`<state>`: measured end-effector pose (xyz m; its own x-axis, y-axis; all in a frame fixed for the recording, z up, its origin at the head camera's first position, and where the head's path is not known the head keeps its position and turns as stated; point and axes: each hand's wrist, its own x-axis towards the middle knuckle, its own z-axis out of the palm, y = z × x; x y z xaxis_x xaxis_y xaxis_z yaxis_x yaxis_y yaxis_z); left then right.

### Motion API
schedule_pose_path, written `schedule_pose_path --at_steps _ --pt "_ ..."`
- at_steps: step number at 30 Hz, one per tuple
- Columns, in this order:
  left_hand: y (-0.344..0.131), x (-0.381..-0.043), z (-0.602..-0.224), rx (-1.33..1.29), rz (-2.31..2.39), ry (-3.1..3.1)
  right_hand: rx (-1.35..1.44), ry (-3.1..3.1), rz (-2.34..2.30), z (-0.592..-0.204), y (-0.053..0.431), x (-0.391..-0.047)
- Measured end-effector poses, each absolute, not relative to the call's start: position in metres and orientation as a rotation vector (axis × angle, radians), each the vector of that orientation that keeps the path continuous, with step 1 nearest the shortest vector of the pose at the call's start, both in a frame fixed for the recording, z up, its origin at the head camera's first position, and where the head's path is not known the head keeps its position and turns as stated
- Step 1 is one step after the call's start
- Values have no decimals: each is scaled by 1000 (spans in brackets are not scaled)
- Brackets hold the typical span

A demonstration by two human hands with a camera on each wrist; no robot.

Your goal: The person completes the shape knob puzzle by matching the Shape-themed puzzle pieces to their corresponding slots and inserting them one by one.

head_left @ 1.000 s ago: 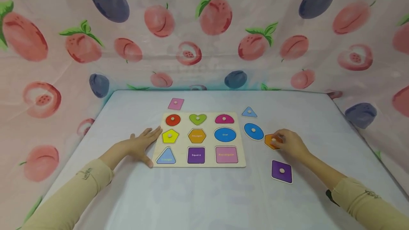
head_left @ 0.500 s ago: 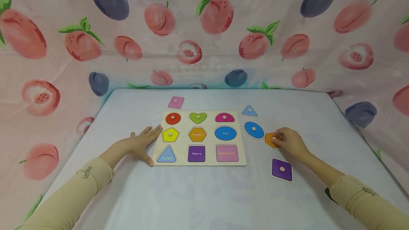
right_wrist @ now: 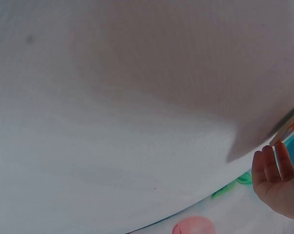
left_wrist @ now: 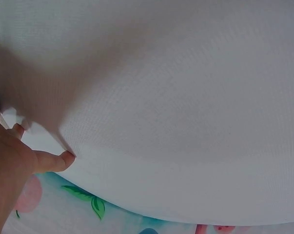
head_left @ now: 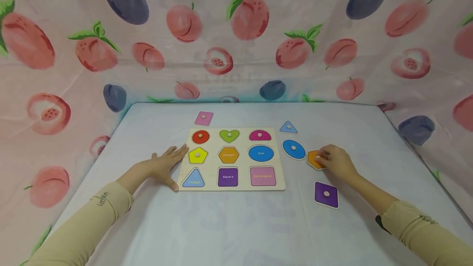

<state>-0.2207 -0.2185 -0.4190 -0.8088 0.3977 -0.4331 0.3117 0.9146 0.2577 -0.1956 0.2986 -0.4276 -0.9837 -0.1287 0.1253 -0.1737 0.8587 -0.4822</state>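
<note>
A pale wooden shape puzzle board (head_left: 244,175) lies mid-table. My left hand (head_left: 164,167) rests at its left edge, fingers spread, thumb by the near corner. At the right, my right hand (head_left: 339,163) pinches an orange hexagon puzzle piece (head_left: 313,160) from above; the fingertips hide its knob. In the right wrist view, curled fingers (right_wrist: 272,168) meet the thin edge of that piece. A blue oval piece (head_left: 292,152) lies just left of the hexagon. The board's orange hexagon spot (head_left: 228,155) shows its printed label.
A purple square piece (head_left: 325,200) lies nearer, below the right hand. Behind the oval is a light blue triangle piece (head_left: 288,129), and a pink piece (head_left: 202,120) sits behind the board. Red circle (head_left: 196,138), heart, half-circle and yellow pentagon pieces sit in the board.
The right fingertips now cover the hexagon's knob, which showed one second ago. The left hand and the other pieces have stayed in place.
</note>
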Motion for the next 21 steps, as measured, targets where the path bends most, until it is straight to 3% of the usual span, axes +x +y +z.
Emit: schedule_pose_path --at_steps 21 --pt "-216 -216 -414 490 255 2579 341 -2845 825 -413 273 -212"
